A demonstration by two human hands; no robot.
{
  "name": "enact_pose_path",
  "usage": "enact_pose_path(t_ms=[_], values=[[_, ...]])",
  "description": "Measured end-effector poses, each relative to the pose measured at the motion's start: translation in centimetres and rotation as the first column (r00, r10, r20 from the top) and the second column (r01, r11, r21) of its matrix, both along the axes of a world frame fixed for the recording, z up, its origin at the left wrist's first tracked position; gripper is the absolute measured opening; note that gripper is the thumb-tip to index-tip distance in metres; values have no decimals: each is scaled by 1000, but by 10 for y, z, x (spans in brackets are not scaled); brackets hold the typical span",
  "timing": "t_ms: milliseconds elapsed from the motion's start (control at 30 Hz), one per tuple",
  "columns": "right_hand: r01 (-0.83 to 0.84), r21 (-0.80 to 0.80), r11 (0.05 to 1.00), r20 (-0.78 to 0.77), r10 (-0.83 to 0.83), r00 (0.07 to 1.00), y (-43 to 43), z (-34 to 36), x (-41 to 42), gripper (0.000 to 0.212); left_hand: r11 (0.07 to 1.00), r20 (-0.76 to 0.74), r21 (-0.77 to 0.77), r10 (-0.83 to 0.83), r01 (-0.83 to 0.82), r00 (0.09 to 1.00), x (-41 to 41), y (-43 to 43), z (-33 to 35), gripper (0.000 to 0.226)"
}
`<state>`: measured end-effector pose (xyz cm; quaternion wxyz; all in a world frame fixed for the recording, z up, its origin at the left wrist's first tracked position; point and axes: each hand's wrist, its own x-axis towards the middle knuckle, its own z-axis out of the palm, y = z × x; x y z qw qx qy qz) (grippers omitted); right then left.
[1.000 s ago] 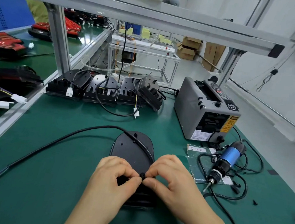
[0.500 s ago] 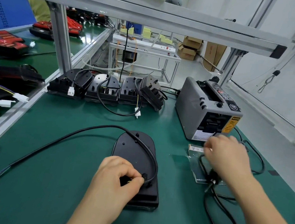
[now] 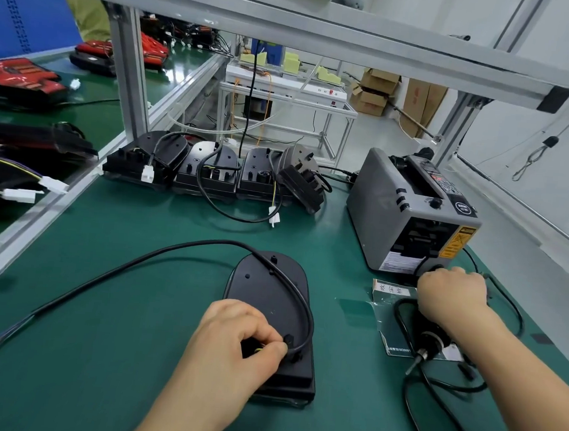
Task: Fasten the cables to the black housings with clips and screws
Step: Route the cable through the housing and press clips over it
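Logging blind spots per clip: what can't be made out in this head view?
- Head view: any screw in the cable clip on the black housing; the left hand pinching the clip covers that spot.
- Head view: the electric screwdriver body, hidden under the grip of the right hand.
- Head view: print on the tape dispenser label, too small.

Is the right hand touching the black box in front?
No, the right hand grips the screwdriver; the left hand pinches the clip on the black housing.
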<state>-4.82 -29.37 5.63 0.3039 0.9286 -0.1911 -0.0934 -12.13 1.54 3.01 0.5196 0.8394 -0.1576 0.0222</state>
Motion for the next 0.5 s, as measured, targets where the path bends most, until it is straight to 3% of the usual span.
enact_pose_path(t_ms=[167,233,267,300,333,367,400,433,500], values=[[5,53,999,47,-7,999,3,8,-5,28,1000,-7,-4,0,0,1000,0,0,1,19],[-57,228,972,179,16,984,10,20,-8,17,1000,-10,-12,0,0,1000,0,0,1,20],[-128,399,908,264,20,964,17,27,-13,12,1000,-13,-14,1,-2,1000,-1,-1,1,21],[-222,593,774,340,9,940,29,32,-20,12,1000,-16,-16,4,-4,1000,-1,-1,1,21],[-319,767,557,401,-27,916,47,37,-30,13,1000,-19,-18,5,-5,1000,-1,-1,1,21],[-398,874,278,434,-80,897,68,39,-43,13,1000,-23,-19,6,-6,1000,-1,-1,1,20],[-445,895,23,444,-124,887,88,37,-57,12,1000,-25,-18,6,-6,1000,0,-1,1,20],[-469,871,-146,450,-146,881,106,33,-69,11,1000,-22,-14,6,-6,1000,0,-1,1,20],[-507,821,-261,483,-154,862,131,17,-87,6,1000,-7,-10,5,-5,1000,0,-1,1,20]])
